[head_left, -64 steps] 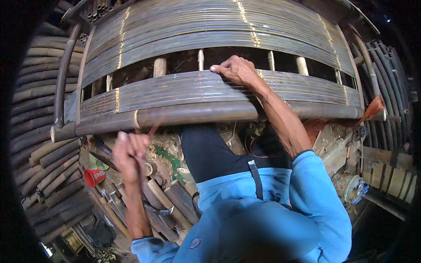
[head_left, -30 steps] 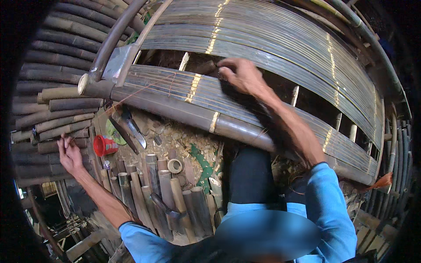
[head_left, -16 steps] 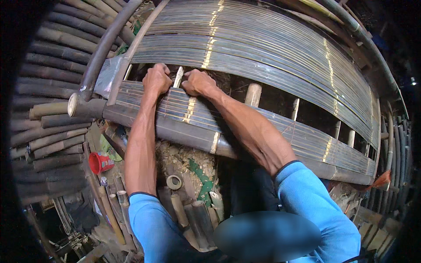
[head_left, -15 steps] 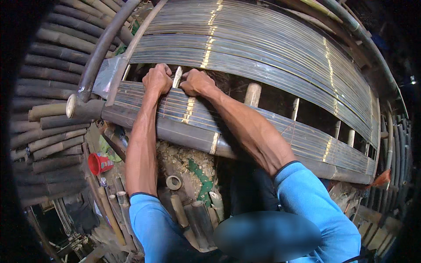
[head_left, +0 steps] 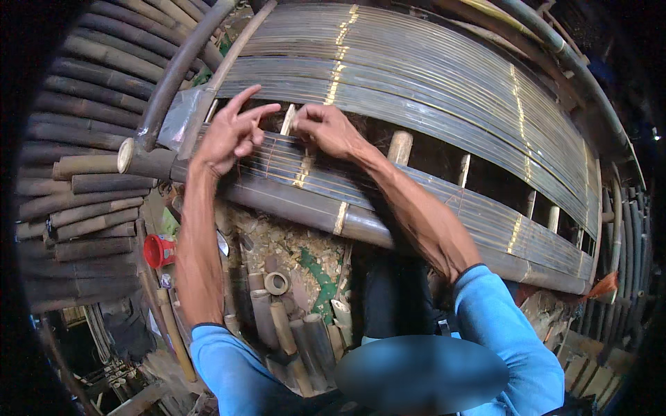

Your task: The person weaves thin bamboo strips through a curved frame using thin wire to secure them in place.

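A bench of dark bamboo slats [head_left: 430, 83] stretches across the view, tied with pale bindings. Between its wide rear section and the narrow front row of slats [head_left: 485, 211] runs a gap bridged by pale crosspieces. Over the left end of the front row, my left hand [head_left: 232, 135] is open, thumb and fingers spread. My right hand [head_left: 327, 130] is closed, fingers curled beside a pale crosspiece [head_left: 288, 119]; whatever it may hold is hidden. A thin reddish thread [head_left: 269, 156] crosses the front slats below the hands. Along the bench's near side lies a thick bamboo pole [head_left: 284, 203].
Dark bamboo poles [head_left: 97, 114] are stacked at the left. A clear plastic sheet [head_left: 180, 118] hangs by the bench's left end. Below are a red bucket [head_left: 160, 251], a bamboo ring [head_left: 276, 283], several cut bamboo pieces [head_left: 283, 329] and green cloth [head_left: 325, 291].
My left hand has come off the front slats, moved left and spread its fingers. The right hand has shifted slightly right and stays curled near the crosspiece.
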